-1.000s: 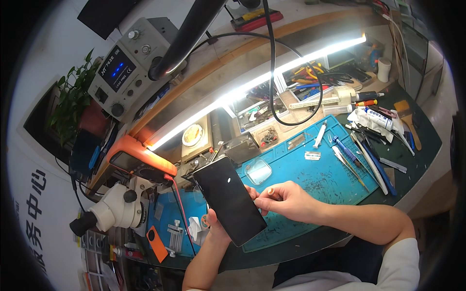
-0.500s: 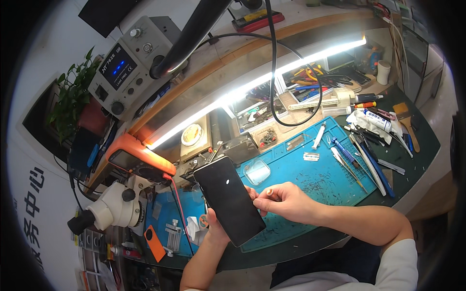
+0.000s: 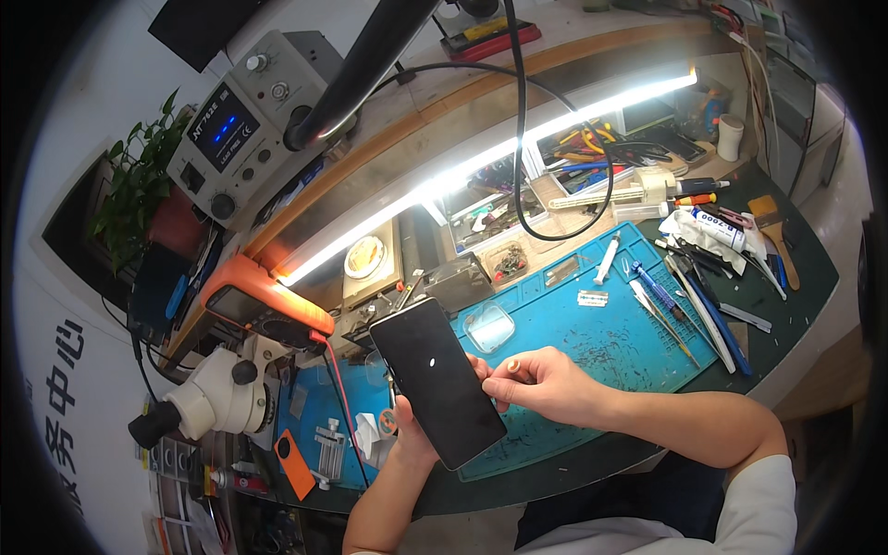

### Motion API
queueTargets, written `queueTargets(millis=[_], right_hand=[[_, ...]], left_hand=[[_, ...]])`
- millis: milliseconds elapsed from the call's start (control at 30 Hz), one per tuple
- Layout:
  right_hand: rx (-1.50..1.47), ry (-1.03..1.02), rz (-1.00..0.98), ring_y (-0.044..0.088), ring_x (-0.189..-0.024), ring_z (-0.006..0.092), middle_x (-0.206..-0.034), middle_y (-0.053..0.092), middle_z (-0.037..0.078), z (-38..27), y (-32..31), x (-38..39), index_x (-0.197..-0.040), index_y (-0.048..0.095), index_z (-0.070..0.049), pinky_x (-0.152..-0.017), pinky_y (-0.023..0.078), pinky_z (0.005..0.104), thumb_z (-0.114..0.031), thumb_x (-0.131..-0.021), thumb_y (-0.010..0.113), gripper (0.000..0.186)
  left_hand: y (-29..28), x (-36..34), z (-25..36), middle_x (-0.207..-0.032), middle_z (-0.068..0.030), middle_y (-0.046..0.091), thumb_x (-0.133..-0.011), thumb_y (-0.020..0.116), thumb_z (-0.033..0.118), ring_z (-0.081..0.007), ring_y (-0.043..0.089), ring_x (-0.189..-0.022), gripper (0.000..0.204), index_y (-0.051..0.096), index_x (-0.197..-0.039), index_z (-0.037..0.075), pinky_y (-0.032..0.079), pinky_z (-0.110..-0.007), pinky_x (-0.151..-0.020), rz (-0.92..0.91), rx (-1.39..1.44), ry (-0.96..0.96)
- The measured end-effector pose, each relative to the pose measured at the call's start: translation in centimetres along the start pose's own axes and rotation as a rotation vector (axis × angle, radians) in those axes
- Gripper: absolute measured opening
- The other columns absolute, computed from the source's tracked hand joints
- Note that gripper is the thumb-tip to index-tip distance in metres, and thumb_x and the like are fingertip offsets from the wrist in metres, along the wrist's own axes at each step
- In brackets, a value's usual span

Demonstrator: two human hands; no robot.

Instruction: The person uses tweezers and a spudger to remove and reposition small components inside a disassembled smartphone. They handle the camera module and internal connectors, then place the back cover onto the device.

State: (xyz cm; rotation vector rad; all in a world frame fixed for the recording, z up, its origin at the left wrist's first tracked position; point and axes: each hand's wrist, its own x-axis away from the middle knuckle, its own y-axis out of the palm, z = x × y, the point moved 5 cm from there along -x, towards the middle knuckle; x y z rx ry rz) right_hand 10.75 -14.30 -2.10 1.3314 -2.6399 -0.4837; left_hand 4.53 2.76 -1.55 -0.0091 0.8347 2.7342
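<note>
Black smartphone is up off the bench, held tilted over the near-left corner of the blue repair mat, dark glass face toward the camera with one small glare spot on it. Left hand is under and behind the phone, mostly hidden; a thumb shows at the left edge and fingers wrap the back, so it's clenched on the phone and carrying it. Right hand sits at the phone's right long edge, fingertips pinched together and touching that edge; can't tell if they hold a small tool or part, too small to resolve. Handling judgement: thin, stiff slab, light, smooth glass so slippery and crack-prone; best gripped by the two long side edges with support from behind, no pressure on the middle of the screen and no twisting. Nearby: small clear plastic tray on the mat just beyond the phone, tweezers and thin hand tools laid out on the mat's right side, a white tube further right. Left of the mat, a white stereo microscope, an orange meter behind it, a grey bench power unit with a blue display at upper left, a potted plant next to it. LED strip light runs across the shelf above the bench.
</note>
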Motion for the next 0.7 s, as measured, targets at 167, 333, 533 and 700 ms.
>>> queueTargets(millis=[167, 333, 533, 700], right_hand=[[0.005, 0.008, 0.004, 0.066, -0.090, 0.0055, -0.096, 0.075, 0.002, 0.04, -0.02, 0.02, -0.111, 0.077, 0.002, -0.083, 0.053, 0.0242, -0.021, -0.112, 0.071, 0.023], [0.006, 0.000, -0.002, 0.066, -0.091, 0.0058, -0.097, 0.075, 0.002, 0.17, -0.07, -0.04, -0.111, 0.077, 0.002, -0.084, 0.053, 0.0246, -0.021, -0.112, 0.071, 0.024], [-0.009, -0.001, 0.002, 0.067, -0.091, 0.0058, -0.096, 0.075, 0.002, -0.12, 0.07, 0.05, -0.110, 0.077, 0.002, -0.084, 0.053, 0.0248, -0.021, -0.112, 0.071, 0.024], [0.002, 0.008, -0.005, 0.067, -0.091, 0.0058, -0.097, 0.076, 0.002, -0.08, 0.21, 0.02, -0.111, 0.077, 0.002, -0.084, 0.054, 0.0246, -0.021, -0.112, 0.071, 0.024]], left_hand=[[0.25, -0.05, 0.02, -0.139, -0.0143, 0.056, -0.083, 0.076, 0.086, -0.0313, 0.062, -0.126, 0.112, 0.048, -0.151, 0.002, 0.057, -0.048, -0.104, 0.002, -0.003, 0.002], [0.15, -0.14, 0.06, -0.139, -0.0146, 0.056, -0.083, 0.077, 0.086, -0.0311, 0.062, -0.127, 0.113, 0.047, -0.151, 0.001, 0.058, -0.047, -0.103, -0.033, 0.001, -0.004], [0.08, -0.04, 0.06, -0.138, -0.0145, 0.056, -0.083, 0.076, 0.086, -0.0292, 0.062, -0.128, 0.112, 0.048, -0.150, 0.001, 0.057, -0.047, -0.106, -0.008, -0.010, 0.003], [-0.04, 0.22, 0.11, -0.139, -0.0143, 0.056, -0.083, 0.076, 0.086, -0.0289, 0.061, -0.130, 0.112, 0.048, -0.150, 0.002, 0.056, -0.048, -0.108, 0.005, -0.011, -0.003]])
